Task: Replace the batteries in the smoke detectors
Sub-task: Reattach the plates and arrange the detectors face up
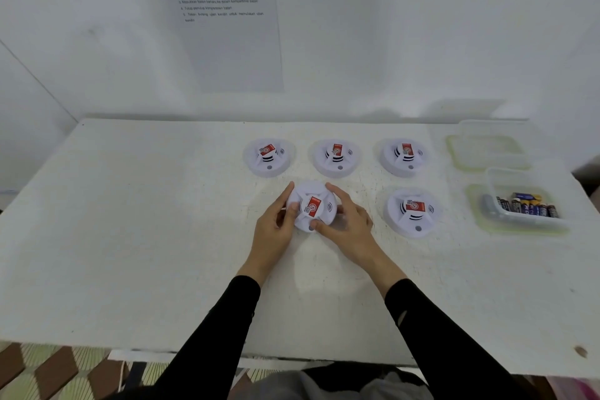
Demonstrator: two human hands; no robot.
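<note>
White plastic all round: we've got the front-left smoke detector (313, 206) gripped between both hands, face up w/ its red sticker showing, mid-worktop (146, 221), just in front of the back-row detectors (337, 157). We judge this is the very start for this unit, i.e. getting the battery cover open, since the body looks closed and no cell is out beside it. Left hand (276, 227) curls round the left rim, fingertips at the far edge, thumb toward the near side. Right hand (349, 224) curls round the right rim, index reaching over the far side, thumb lying by the grey button at the near edge. Both forearms, in black sleeves, come in from below and angle inward to a V. Whether the unit rests on the worktop or is lifted a little, we can't tell. Next move prob. calls for flipping it over or twisting cap vs. base, one hand bracing, the other turning, to reach the compartment, which is hidden from us. Front-right detector (412, 211) sits apart, no hand on it. Batteries (527, 204) lie in a clear tub (496, 216) at the right edge; the second tub (487, 151) behind it looks empty
</note>
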